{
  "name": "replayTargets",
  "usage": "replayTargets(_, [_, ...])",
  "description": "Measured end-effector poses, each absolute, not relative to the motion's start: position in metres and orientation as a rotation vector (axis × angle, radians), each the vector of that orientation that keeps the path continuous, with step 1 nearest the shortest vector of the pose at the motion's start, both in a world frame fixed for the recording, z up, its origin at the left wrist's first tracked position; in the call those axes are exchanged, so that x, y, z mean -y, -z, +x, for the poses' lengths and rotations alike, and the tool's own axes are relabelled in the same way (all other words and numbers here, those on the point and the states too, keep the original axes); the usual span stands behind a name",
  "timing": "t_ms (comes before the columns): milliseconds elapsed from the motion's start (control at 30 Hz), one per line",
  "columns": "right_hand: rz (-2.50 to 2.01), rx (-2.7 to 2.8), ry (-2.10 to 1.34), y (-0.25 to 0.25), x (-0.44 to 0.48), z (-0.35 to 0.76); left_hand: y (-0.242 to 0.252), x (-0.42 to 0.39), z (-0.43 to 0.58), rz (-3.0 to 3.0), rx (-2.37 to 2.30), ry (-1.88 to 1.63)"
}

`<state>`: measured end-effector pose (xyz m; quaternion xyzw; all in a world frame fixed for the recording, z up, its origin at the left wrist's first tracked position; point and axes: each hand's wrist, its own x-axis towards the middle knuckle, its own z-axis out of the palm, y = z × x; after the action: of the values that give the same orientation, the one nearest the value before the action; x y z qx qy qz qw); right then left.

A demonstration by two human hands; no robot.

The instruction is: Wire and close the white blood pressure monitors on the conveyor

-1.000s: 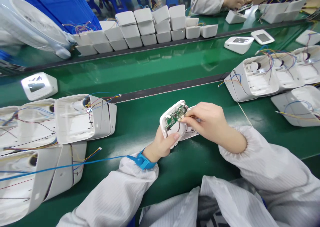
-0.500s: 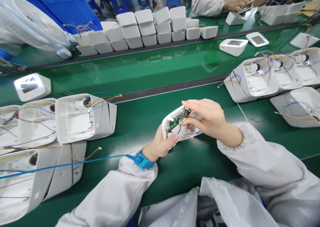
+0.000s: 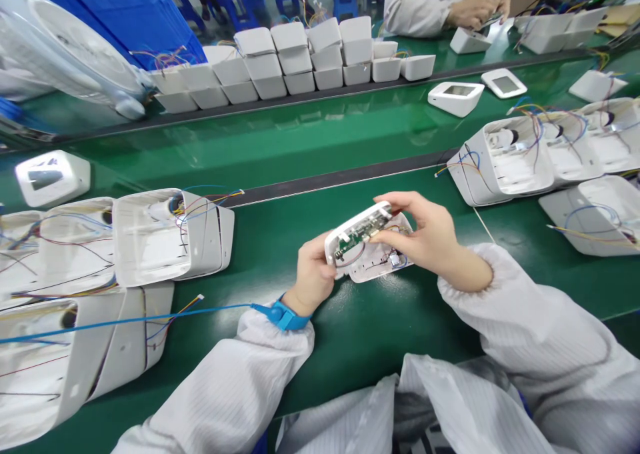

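A small white plastic housing half (image 3: 369,259) with a green circuit board (image 3: 356,236) and thin wires inside is held over the green bench. My left hand (image 3: 313,275) grips its left end, fingers closed round the edge; a blue wrist strap (image 3: 283,315) with a blue cord sits on that wrist. My right hand (image 3: 425,237) closes on the right end, thumb and fingers pinching the rim near the board. Both sleeves are white.
Open white housings with coloured wires lie at the left (image 3: 165,235) and at the right (image 3: 505,157). Stacked white shells (image 3: 300,57) line the far bench. Finished units (image 3: 455,96) ride the green belt (image 3: 300,141). Another person's hands (image 3: 475,7) work at the top right.
The housing has been tilted flatter and lifted slightly. My left hand shifted from under its lower end to its left side; my right hand moved from the board to gripping the right rim.
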<state>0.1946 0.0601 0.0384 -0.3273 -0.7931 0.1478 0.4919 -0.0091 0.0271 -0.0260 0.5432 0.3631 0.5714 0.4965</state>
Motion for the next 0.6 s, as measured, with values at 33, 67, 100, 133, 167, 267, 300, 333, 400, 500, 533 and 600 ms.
replayTargets(33, [-0.754,1.912,-0.333,-0.04,-0.06,0.195,0.026,-0.03,-0.011,1.355,-0.912,-1.438])
replayTargets(67, [-0.706,1.925,-0.281,-0.041,-0.06,0.195,0.025,-0.032,-0.012,1.397,-0.948,-1.474])
replayTargets(100, [-0.655,1.973,-0.2,-0.041,-0.06,0.194,0.023,-0.034,-0.013,1.456,-0.994,-1.486])
replayTargets(133, [-0.607,2.052,-0.094,-0.041,-0.059,0.193,0.021,-0.035,-0.013,1.527,-1.045,-1.464])
replayTargets(167, [-0.565,2.153,0.022,-0.041,-0.058,0.191,0.019,-0.035,-0.012,1.612,-1.085,-1.404])
replayTargets(267, [-0.471,2.43,0.278,-0.039,-0.055,0.185,0.015,-0.032,-0.006,1.902,-1.174,-1.12])
replayTargets(300, [-0.459,2.482,0.291,-0.039,-0.056,0.185,0.014,-0.03,-0.003,1.947,-1.216,-1.054])
replayTargets(333, [-0.465,2.502,0.26,-0.039,-0.059,0.187,0.013,-0.029,-0.001,1.96,-1.26,-1.015])
replayTargets(400, [-0.529,2.455,0.058,-0.039,-0.068,0.198,0.014,-0.027,0.002,1.931,-1.313,-1.02])
replayTargets(500, [-0.716,2.181,-0.464,-0.035,-0.086,0.217,0.017,-0.027,0.0,1.862,-1.165,-1.163])
replayTargets(533, [-0.792,2.086,-0.625,-0.033,-0.09,0.221,0.019,-0.027,-0.001,1.83,-1.065,-1.22])
replayTargets(600, [-0.947,2.035,-0.822,-0.028,-0.094,0.222,0.022,-0.027,-0.003,1.758,-0.873,-1.295])
